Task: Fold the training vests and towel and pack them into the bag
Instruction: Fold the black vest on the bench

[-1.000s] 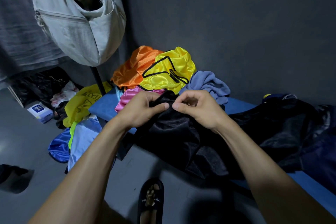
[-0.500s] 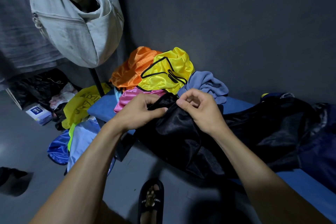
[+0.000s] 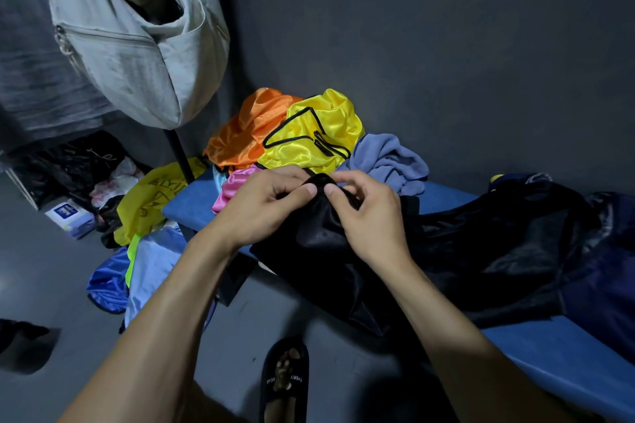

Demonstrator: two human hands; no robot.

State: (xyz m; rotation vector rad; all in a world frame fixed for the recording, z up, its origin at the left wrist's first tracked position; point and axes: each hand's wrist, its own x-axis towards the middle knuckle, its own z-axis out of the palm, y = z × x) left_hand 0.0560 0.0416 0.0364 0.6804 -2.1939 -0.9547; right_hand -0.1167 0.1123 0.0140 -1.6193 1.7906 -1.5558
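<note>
Vests are lying in a loose heap at the far end of the blue counter (image 3: 443,194), and one black vest (image 3: 330,244) is being worked at its near edge, draped over the counter and sagging toward the floor. The left hand (image 3: 264,209) and the right hand (image 3: 371,220) are meeting at the top of that black vest, each one pinching a bunched bit of the fabric between thumb and curled fingers (image 3: 311,189). Judging by the grip, they are hunting for an edge or a shoulder strap so the slippery cloth can be pulled flat before folding; it is hanging crumpled, not yet squared.

Just behind the black vest are lying the yellow vest (image 3: 319,134) with black trim, the orange vest (image 3: 240,134) to its left, a pink vest (image 3: 230,189) half buried beneath them, and the grey-blue towel (image 3: 388,158) to the right of the yellow one, all still unfolded. More dark cloth (image 3: 549,237) is spreading along the counter to the right of the black vest, crowding any flat folding space. The grey bag (image 3: 137,55) is hanging up and left of the black vest, mouth gaping. Below it, left of the counter, other coloured garments (image 3: 151,251) are cluttering the floor.
</note>
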